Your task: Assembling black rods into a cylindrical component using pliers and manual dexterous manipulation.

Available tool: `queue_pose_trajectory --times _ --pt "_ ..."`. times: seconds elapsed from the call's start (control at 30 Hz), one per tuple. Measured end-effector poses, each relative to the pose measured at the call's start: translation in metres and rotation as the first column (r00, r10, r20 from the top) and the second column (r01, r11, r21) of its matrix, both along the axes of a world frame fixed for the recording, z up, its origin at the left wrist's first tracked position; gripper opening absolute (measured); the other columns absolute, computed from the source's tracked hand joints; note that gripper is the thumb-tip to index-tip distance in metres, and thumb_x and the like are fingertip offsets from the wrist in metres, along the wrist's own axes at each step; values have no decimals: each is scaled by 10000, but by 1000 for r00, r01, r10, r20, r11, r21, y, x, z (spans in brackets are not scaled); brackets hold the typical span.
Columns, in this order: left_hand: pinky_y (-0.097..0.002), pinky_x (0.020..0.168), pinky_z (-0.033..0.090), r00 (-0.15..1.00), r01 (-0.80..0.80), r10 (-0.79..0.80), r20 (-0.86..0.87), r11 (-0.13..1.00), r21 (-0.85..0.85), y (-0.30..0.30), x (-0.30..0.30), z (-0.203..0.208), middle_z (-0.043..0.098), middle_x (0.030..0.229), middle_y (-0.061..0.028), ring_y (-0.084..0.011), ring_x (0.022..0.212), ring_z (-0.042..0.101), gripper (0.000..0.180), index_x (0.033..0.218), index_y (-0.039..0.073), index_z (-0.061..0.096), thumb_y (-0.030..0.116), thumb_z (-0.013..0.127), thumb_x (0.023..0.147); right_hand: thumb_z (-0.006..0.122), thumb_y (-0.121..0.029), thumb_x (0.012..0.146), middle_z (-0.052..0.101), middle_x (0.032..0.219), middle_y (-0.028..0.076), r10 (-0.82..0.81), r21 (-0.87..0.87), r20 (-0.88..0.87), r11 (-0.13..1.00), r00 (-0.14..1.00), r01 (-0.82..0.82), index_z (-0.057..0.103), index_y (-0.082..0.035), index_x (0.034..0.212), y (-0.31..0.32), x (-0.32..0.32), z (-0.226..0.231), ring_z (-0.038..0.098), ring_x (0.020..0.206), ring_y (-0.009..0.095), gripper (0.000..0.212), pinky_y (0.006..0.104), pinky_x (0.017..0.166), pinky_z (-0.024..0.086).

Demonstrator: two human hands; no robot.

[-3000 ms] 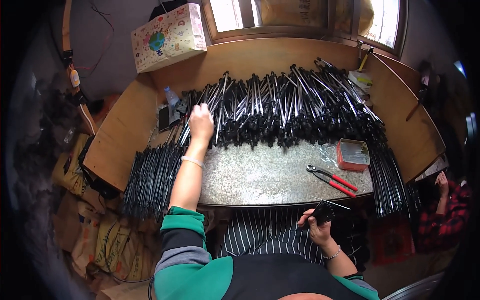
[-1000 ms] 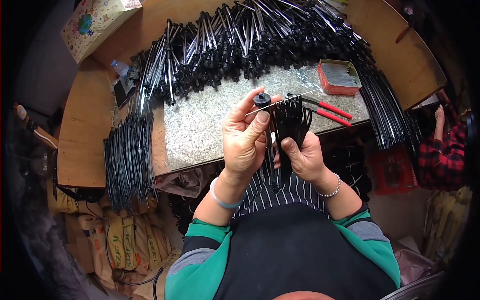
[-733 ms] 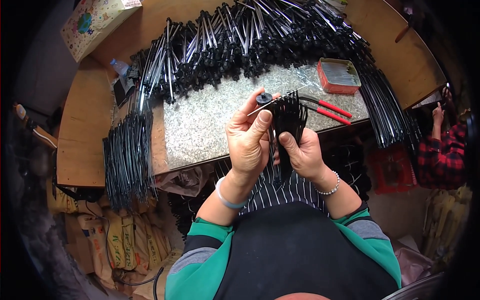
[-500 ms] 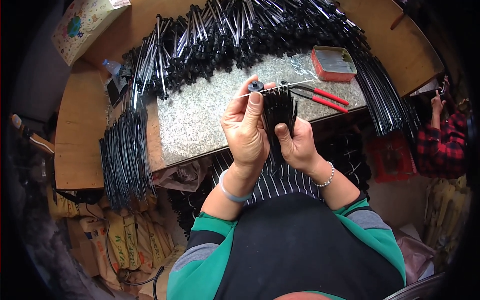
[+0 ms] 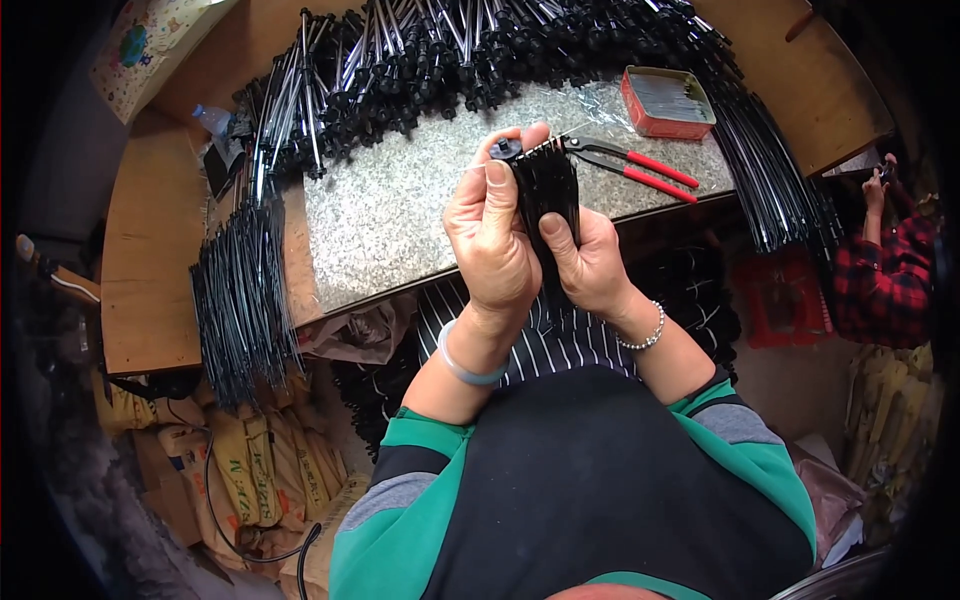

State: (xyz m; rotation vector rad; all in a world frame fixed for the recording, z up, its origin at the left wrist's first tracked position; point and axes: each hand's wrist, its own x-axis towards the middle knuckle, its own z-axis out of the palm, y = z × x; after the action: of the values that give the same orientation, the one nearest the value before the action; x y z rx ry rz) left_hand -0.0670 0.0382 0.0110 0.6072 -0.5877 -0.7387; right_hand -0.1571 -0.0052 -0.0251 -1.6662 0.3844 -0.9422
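Note:
My left hand (image 5: 493, 240) is closed, its thumb and fingers pinching a thin metal wire (image 5: 573, 129) beside a round black disc (image 5: 506, 149) with a raised centre. From the wire hangs a bundle of thin black plastic strips (image 5: 548, 185), their top ends lined up along it. My right hand (image 5: 592, 262) grips the lower part of this bundle, thumb on top. Both hands are raised over the near edge of the speckled worktop (image 5: 375, 215). Just right of the strips lie pliers (image 5: 655, 178) with red handles, jaws toward the bundle.
A red tin (image 5: 672, 127) of thin metal pieces stands behind the pliers. Many black-and-silver rods (image 5: 440, 65) are heaped along the back. Black strips hang over the left (image 5: 240, 310) and right (image 5: 765, 195) table edges. Another person's plaid sleeve (image 5: 885, 285) shows far right.
The wire's free end, which stuck out well past the strips, now shows less beyond them. The strips sit closer together at the top. The whole view has shifted slightly.

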Motion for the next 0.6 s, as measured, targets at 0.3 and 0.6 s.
queue_pose_trajectory --times 0.3,0.6 --pt "-350 911 468 994 106 -106 -32 994 -29 5 2 3 549 1176 -209 -271 1059 570 358 1188 -36 454 241 402 966 541 -288 917 633 827 118 26 6 93 1000 995 -27 578 12 1066 -1 0 -5 587 745 143 337 276 674 468" --pt "-300 829 487 982 186 -188 26 980 71 5 11 3 578 1116 -167 -191 942 598 342 1212 -35 448 203 367 980 544 -284 914 623 842 114 45 32 139 998 989 -50 546 -1 1082 0 1 -8 590 759 158 329 281 674 466"
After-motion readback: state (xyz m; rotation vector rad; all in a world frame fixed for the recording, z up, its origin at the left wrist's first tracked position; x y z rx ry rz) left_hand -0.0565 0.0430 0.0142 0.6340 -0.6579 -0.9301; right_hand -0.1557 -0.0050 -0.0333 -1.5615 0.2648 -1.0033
